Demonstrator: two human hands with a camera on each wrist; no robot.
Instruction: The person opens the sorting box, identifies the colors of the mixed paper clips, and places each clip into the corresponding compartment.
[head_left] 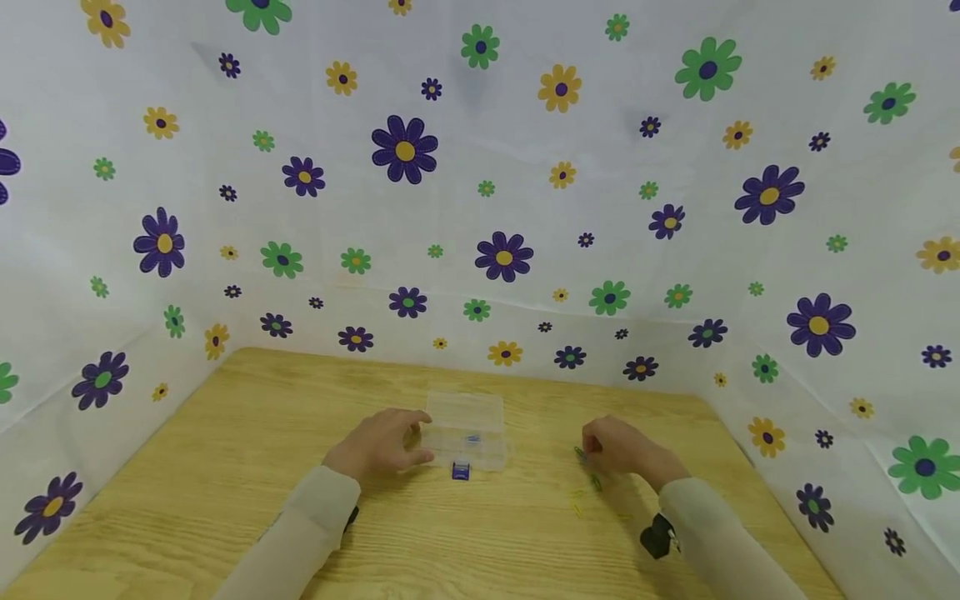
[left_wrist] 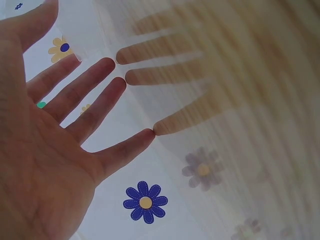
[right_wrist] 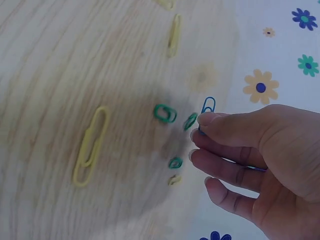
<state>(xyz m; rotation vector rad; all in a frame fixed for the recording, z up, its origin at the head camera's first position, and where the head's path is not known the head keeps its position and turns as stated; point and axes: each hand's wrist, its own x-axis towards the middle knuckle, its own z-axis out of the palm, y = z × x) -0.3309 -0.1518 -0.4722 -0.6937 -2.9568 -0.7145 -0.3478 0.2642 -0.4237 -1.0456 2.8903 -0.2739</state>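
Note:
My right hand (head_left: 622,450) pinches a blue paper clip (right_wrist: 208,105) between thumb and forefinger, just above the table in the right wrist view. Green paper clips (right_wrist: 165,114) and yellow paper clips (right_wrist: 91,147) lie scattered beneath and beside it. At the left side of a clear plastic box (head_left: 491,460) is my left hand (head_left: 378,443), its fingers spread and fairly straight. In the left wrist view some of its fingertips touch the glossy tabletop. The box's transparent lid (head_left: 465,408) stands open at the back. Inside, a few small blue pieces (head_left: 472,438) lie together, apparently paper clips.
A small dark-blue and white object (head_left: 461,472) sits at the box's front edge. The wooden table (head_left: 420,542) is enclosed at the back and both sides by a white flower-print cloth (head_left: 465,217).

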